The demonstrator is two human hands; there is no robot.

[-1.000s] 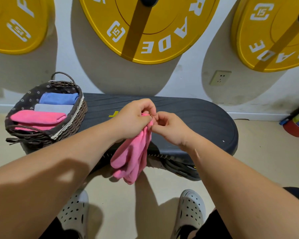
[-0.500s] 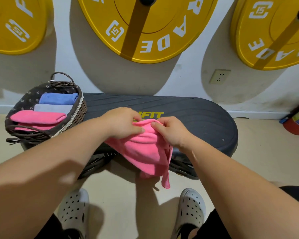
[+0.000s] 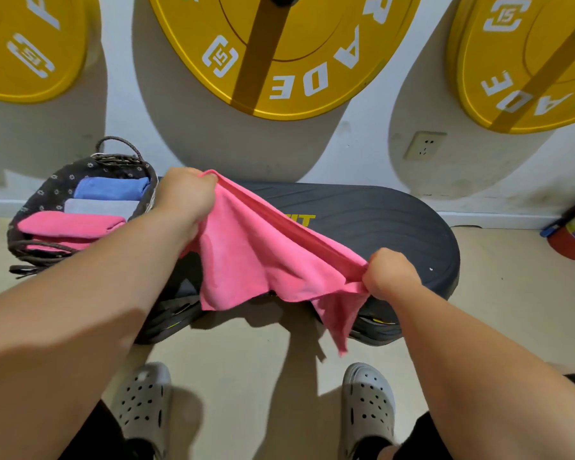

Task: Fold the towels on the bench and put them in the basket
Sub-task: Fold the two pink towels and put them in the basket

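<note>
Both hands grip one pink towel (image 3: 256, 254): left hand (image 3: 186, 197) fisted on its far-left corner, right hand (image 3: 390, 275) pinching the near-right corner, top edge taut between them. It hangs spread over the tabletop (image 3: 395, 224) front edge, lower corners drooping past it. Basket (image 3: 47, 190) at the tabletop's left end holds a folded blue towel (image 3: 112, 187), grey towel (image 3: 100, 205) and second pink towel (image 3: 67, 224).

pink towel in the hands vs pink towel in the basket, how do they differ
The held pink cloth towel is spread open; the pink towel in the woven basket is folded. The held one hangs from left hand and right hand above the black bench; the folded one lies flat. Same pink.
</note>
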